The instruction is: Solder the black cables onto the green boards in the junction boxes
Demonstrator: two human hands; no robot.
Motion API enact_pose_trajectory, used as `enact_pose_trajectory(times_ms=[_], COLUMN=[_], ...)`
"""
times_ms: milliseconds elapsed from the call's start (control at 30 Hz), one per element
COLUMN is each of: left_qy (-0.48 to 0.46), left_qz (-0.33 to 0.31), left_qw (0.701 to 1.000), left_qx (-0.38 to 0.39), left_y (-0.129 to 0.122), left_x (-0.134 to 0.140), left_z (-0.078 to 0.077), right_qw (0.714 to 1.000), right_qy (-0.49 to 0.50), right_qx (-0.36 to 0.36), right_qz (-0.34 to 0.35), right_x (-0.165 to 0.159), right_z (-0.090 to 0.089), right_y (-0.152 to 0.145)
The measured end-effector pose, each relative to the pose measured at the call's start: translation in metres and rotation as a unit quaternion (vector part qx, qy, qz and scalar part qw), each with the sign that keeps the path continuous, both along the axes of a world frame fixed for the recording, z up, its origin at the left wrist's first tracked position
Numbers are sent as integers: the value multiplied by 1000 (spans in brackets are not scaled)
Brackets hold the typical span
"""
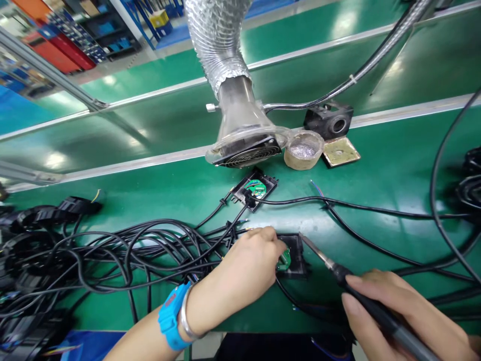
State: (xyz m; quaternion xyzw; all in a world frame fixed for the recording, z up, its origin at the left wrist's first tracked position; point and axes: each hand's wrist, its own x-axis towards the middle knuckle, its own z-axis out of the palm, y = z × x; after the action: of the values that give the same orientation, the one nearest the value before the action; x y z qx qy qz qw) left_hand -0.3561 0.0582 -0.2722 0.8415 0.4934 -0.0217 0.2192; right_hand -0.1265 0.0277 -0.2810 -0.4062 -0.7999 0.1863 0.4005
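Note:
A soldering iron (370, 301) is gripped in my right hand (409, 306) like a pen, its tip pointing up and left at the edge of a black housing (298, 258). Inside that housing sits a green circuit board (284, 259). My left hand (257, 253) reaches over the board's left side with its fingers curled together. What they pinch is hidden behind the hand. A second black housing (268, 186) with a green board (257, 188) lies farther back, and black cables run from it.
Many black cables (131, 235) tangle across the left. Above hangs a fume extractor (248, 145) on a silver duct (220, 40). Behind stand a round solder pot (303, 150), a sponge tray (341, 151) and a black iron holder (328, 120). More cables (376, 205) cross the right.

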Motion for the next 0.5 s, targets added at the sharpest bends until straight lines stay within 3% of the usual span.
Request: enact_pose_trajectory(times_ms=[200, 500], left_qy=[0, 6], left_qz=[-16, 11], left_qw=[1000, 1000], left_qx=[17, 4], left_y=[1, 0], left_x=[3, 2], left_z=[-2, -2], right_qw=[999, 997], right_qy=[26, 60], right_qx=[-13, -43], right_qz=[-30, 8], right_x=[-4, -20], right_z=[3, -3], right_y=[-1, 5])
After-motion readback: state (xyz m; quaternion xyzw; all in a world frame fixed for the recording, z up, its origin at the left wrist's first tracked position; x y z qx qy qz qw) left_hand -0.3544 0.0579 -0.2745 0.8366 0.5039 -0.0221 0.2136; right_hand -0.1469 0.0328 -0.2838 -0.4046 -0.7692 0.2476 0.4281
